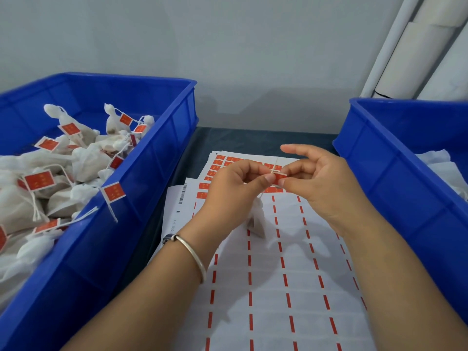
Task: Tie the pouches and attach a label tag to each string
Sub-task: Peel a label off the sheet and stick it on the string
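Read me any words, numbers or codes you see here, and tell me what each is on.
"1-1 080": partly readable digits, rotated, on the white sheet's edge; the rest is cut off by the wrist.
Barcode on the same sheet: bars only, no readable digits.
Red label tags in the left bin: gold marks, too blurred to read.
Sticker sheet: red labels, too small to read.

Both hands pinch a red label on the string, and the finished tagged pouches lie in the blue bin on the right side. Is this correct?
Not quite. The head view shows the tagged pouches in the left blue bin, not the right. Both the left hand and right hand do pinch the red label on the string.
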A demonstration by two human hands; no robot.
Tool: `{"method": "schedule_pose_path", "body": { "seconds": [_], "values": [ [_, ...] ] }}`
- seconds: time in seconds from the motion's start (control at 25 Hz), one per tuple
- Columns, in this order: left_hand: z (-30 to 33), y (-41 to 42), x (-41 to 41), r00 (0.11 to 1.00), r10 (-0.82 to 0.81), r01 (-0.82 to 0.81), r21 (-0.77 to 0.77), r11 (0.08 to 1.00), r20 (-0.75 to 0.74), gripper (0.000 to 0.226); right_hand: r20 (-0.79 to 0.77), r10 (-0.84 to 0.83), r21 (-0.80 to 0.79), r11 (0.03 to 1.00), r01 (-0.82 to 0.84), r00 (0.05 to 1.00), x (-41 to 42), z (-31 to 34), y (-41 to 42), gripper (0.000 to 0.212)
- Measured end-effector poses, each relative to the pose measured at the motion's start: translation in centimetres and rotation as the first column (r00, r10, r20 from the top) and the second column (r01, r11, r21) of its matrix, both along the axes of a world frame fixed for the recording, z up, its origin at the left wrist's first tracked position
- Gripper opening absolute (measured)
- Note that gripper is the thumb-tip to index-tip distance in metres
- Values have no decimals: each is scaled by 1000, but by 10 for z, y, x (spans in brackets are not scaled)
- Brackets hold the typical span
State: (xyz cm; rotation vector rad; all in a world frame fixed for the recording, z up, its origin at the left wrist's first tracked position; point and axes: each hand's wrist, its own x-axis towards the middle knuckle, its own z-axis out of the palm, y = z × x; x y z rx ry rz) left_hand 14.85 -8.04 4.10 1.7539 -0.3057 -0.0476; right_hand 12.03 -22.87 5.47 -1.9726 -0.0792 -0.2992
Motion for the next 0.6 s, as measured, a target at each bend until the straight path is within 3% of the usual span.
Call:
{"method": "schedule_pose_path", "body": {
  "seconds": [0.28,0.52,0.6],
  "values": [
    [16,8,-5,987,-39,10,190,982,154,17,92,-54,34,998,51,994,-6,6,5,45],
    [62,27,-17,954,137,-168,98,981,268,16,220,-125,124,987,100,967,-36,44,11,21],
    [83,43,-22,930,214,-236,39,971,300,15,303,-135,155,984,91,943,-53,66,9,26]
  ]
}}
